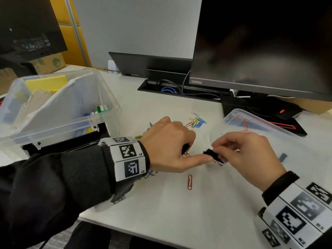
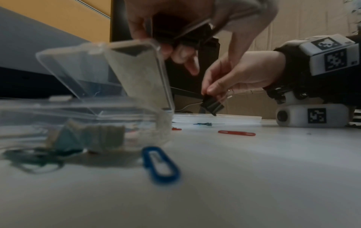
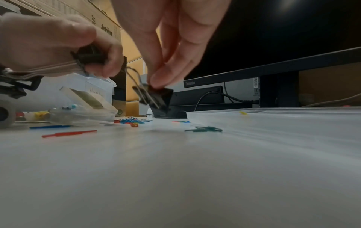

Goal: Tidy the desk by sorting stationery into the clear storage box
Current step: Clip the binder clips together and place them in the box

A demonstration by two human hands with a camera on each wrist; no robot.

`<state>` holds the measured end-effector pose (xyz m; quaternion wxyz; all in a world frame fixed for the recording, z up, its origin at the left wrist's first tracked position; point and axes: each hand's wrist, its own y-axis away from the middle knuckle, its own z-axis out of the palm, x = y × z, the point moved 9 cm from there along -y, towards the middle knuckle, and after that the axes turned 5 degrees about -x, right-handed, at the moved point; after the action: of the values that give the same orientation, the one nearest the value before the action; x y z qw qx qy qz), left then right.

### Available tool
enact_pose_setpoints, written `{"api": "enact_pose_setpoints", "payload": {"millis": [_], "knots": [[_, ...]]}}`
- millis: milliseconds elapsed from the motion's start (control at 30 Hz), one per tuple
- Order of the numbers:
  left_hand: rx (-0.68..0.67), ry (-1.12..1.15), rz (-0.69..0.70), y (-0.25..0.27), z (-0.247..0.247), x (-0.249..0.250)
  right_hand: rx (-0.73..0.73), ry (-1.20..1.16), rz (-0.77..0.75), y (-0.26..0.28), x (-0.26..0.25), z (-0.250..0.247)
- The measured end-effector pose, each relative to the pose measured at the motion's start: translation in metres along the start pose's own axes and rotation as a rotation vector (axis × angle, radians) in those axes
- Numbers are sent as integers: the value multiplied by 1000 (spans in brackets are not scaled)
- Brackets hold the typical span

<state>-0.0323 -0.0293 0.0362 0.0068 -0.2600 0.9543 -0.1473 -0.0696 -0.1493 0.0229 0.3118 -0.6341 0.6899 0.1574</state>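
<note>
Right hand [image 1: 248, 155]: pinched a black binder clip [image 1: 212, 153], centre of head view, above desk [image 1: 179, 209].
Left hand [image 1: 167, 144]: curled round a second clip [image 3: 89, 55].
Box [image 1: 59, 108]: upper left.

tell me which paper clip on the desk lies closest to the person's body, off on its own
The red paper clip lying alone on the white desk, just below the two hands. The other loose clips form a multicoloured cluster of paper clips farther away, towards the monitor.
</note>
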Motion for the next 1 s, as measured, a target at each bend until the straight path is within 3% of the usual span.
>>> {"api": "enact_pose_setpoints", "payload": {"millis": [333,633,700,833,900,1000], "knots": [[65,-65,-101,-1,0,-10,181,-346,-206,3,-31,-6],[271,-77,103,5,-15,5,356,-410,-217,3,-21,-27],[303,-97,209,9,-18,15,330,-424,-221,2,-21,-28],[385,-156,404,19,-19,44,128,-450,-235,-2,-31,-8],[416,-120,406,20,-21,50,96,-457,-226,-3,-31,-2],[413,-123,271,14,-23,37,210,-344,-157,-2,-23,-11]]}}
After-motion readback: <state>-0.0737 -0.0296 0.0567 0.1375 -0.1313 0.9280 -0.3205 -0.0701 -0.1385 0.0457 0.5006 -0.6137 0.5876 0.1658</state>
